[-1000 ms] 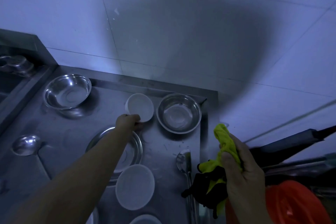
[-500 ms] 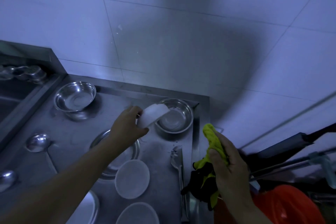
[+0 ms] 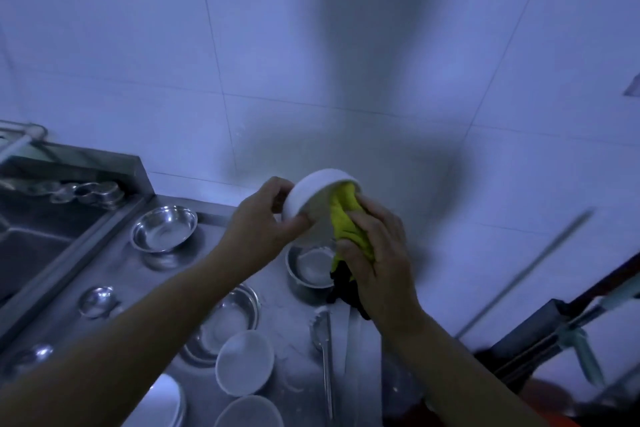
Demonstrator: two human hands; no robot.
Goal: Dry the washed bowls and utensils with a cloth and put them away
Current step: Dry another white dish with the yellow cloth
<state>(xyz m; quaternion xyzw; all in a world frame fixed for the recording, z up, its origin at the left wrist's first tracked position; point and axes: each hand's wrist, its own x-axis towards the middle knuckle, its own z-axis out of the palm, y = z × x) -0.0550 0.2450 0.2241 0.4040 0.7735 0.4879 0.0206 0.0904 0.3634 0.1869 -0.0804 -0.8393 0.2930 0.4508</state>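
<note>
My left hand grips a small white bowl by its rim, lifted above the steel counter and tilted with its opening toward my right. My right hand holds a yellow and black cloth and pushes its yellow end into the bowl. On the counter below stand steel bowls, a steel plate, two more white bowls, ladles and a spoon.
A sink basin lies at the left, with small steel cups on its far ledge. The tiled wall rises right behind the counter. Dark poles and an orange object crowd the lower right beyond the counter's edge.
My left hand picked the white bowl off the counter and raised it. My right hand brought the cloth up and left, and its yellow end now sits inside the bowl.
</note>
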